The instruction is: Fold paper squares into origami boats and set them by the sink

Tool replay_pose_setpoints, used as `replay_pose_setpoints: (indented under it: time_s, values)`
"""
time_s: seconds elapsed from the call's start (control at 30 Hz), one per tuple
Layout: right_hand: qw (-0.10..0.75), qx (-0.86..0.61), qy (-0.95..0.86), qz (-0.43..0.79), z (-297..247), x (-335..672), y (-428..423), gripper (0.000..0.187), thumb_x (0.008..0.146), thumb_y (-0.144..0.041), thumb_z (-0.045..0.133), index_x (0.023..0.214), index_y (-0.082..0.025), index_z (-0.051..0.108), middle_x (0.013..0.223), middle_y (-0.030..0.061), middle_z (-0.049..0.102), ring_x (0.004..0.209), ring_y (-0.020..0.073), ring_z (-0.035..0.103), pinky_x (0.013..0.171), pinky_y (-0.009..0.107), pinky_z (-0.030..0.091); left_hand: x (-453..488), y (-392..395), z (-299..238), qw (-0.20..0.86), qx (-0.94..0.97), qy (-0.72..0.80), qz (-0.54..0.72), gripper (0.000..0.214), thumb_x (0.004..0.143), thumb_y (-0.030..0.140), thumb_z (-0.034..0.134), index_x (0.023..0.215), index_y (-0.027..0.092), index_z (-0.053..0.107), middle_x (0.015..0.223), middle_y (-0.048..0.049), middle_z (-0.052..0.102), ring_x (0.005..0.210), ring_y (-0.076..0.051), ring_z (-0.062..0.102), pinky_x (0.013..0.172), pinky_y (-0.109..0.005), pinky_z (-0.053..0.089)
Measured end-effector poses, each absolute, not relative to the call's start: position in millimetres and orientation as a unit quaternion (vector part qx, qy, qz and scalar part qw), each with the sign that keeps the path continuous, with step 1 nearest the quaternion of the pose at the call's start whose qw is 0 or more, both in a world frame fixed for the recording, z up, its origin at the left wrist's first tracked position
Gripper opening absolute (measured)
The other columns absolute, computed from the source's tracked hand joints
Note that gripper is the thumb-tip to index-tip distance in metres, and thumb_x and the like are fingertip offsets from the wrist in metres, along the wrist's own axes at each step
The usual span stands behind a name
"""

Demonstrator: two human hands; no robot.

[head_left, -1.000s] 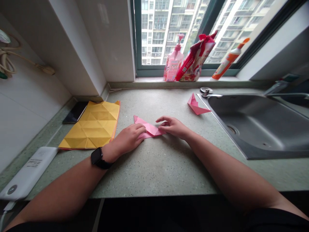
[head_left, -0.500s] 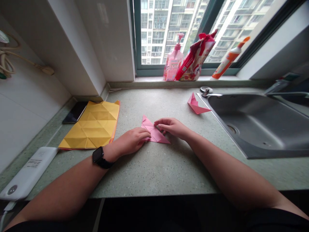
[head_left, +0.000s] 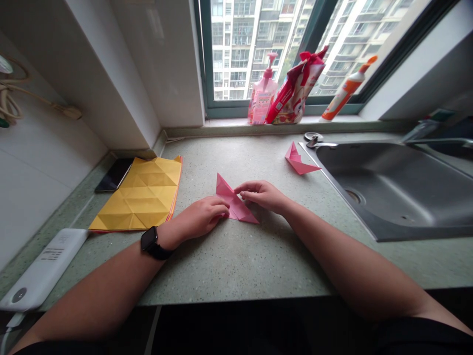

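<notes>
A pink folded paper [head_left: 238,208] rests on the counter between my hands, its upper-left point raised and its right point lying low. My left hand [head_left: 205,214] has its fingers closed on the paper's lower left side, hiding that corner. From the right, my right hand [head_left: 264,195] pinches the paper's upper right edge between thumb and fingers. Another pink folded paper piece [head_left: 301,165], with raised points, stands apart near the sink. A dark watch [head_left: 151,241] is on my left wrist.
Creased yellow paper [head_left: 142,192] lies on other coloured sheets at left, beside a dark phone [head_left: 114,175]. A white power bank [head_left: 44,266] with a cable is nearer. The steel sink [head_left: 388,231] lies right. A pump bottle [head_left: 262,98], red bag [head_left: 295,93] and orange-white tube [head_left: 347,91] line the sill.
The pink paper has gone from nearly flat to partly folded up, its left side now standing higher. Both hands stay at its edges, and the view has shifted slightly.
</notes>
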State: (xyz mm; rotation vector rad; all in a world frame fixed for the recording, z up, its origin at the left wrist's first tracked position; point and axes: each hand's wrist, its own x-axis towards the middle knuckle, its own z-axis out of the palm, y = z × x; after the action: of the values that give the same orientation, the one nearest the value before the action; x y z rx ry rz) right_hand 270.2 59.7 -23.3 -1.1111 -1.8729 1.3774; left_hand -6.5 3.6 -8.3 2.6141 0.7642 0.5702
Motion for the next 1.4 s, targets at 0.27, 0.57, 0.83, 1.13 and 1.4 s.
replay_pose_setpoints:
  time_s: [0.27, 0.57, 0.83, 1.13, 1.4]
  values:
    - [0.264, -0.414, -0.696, 0.523, -30, 269, 61, 0.027, 0.093, -0.033, 0.079, 0.119, -0.024, 0.078, 0.095, 0.0034, 0.079, 0.078, 0.0164, 0.068, 0.064, 0.029, 0.056, -5, 3, -7, 0.192, 0.925, 0.245, 0.217, 0.027, 0.104, 0.006, 0.054, 0.108, 0.021, 0.076, 0.123, -0.0089, 0.076, 0.110, -0.021, 0.072, 0.097, -0.036, 0.060]
    - [0.257, -0.406, -0.733, 0.482, -29, 269, 56, 0.060, 0.091, -0.025, 0.077, 0.147, -0.024, 0.056, 0.088, -0.0012, 0.077, 0.073, 0.0163, 0.067, 0.068, 0.031, 0.053, -5, 4, -8, 0.190, 0.922, 0.251, 0.226, 0.024, 0.106, 0.009, 0.054, 0.108, 0.021, 0.074, 0.127, -0.0096, 0.074, 0.111, -0.021, 0.072, 0.097, -0.036, 0.060]
    - [0.348, -0.369, -0.675, 0.536, -23, 267, 57, 0.066, 0.092, -0.030, 0.075, 0.155, -0.026, 0.054, 0.075, -0.0062, 0.062, 0.067, 0.0143, 0.057, 0.061, 0.029, 0.047, -11, 7, -14, 0.103, 0.891, 0.342, 0.281, 0.015, 0.104, 0.016, 0.065, 0.116, 0.022, 0.072, 0.145, -0.0137, 0.062, 0.134, -0.030, 0.064, 0.114, -0.054, 0.058]
    - [0.386, -0.341, -0.663, 0.544, -19, 266, 55, 0.070, 0.092, -0.038, 0.081, 0.156, -0.027, 0.054, 0.080, -0.0040, 0.065, 0.075, 0.0169, 0.064, 0.072, 0.034, 0.056, -10, 9, -13, 0.129, 0.862, 0.348, 0.346, 0.041, 0.100, 0.017, 0.073, 0.137, 0.023, 0.055, 0.141, -0.0131, 0.066, 0.128, -0.027, 0.069, 0.110, -0.048, 0.060]
    - [0.384, -0.344, -0.677, 0.526, -20, 266, 54, 0.031, 0.097, -0.039, 0.072, 0.125, -0.026, 0.076, 0.113, 0.0058, 0.077, 0.094, 0.0195, 0.072, 0.079, 0.034, 0.060, -11, 10, -14, 0.120, 0.861, 0.342, 0.357, 0.048, 0.102, 0.016, 0.069, 0.147, 0.023, 0.053, 0.145, -0.0151, 0.067, 0.136, -0.029, 0.067, 0.116, -0.053, 0.058]
